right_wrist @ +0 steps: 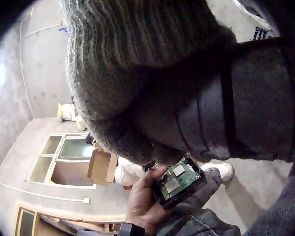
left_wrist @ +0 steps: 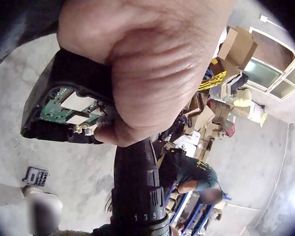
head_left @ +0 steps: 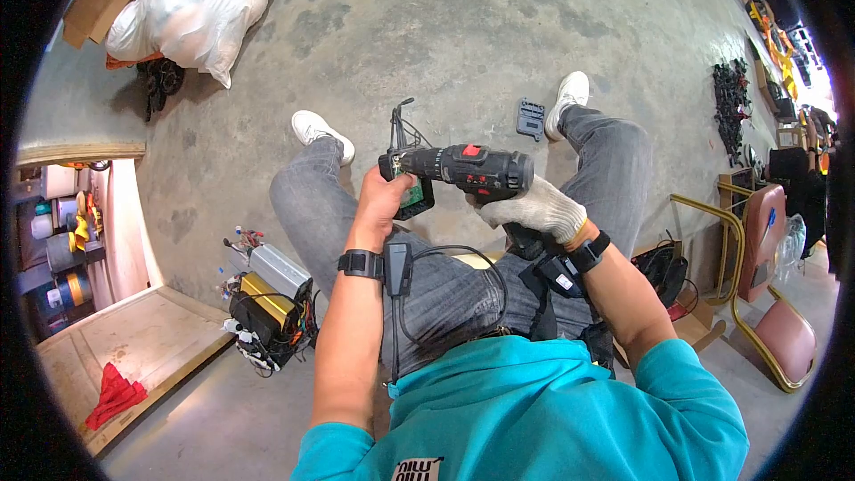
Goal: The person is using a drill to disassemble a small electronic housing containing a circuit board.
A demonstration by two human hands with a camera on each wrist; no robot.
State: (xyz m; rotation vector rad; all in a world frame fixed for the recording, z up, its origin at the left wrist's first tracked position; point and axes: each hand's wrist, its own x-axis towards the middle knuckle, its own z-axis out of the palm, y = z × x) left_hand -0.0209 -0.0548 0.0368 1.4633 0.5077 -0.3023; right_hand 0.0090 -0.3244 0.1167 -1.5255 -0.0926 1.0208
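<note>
Bare, my left hand (head_left: 381,200) grips a black plastic housing (left_wrist: 69,73), thumb over its edge. Inside the open housing lies a green circuit board (left_wrist: 56,109) with silver shielded parts. Thin black cables (head_left: 405,129) stick out from its far side. My right hand (head_left: 539,211), in a knitted white glove, holds a black cordless drill (head_left: 485,167) by the handle. The drill lies sideways in the head view, its nose pointing left at the housing's edge beside my left thumb. The tip of its bit is hidden by the thumb.
A small dark plastic case (head_left: 531,118) lies on the concrete floor near my right shoe. Left of my legs sits a silver and yellow device (head_left: 272,281) with loose wires. A metal-framed chair (head_left: 775,338) stands at right, a white bag (head_left: 196,18) at far left. Another person (left_wrist: 199,174) is in the background.
</note>
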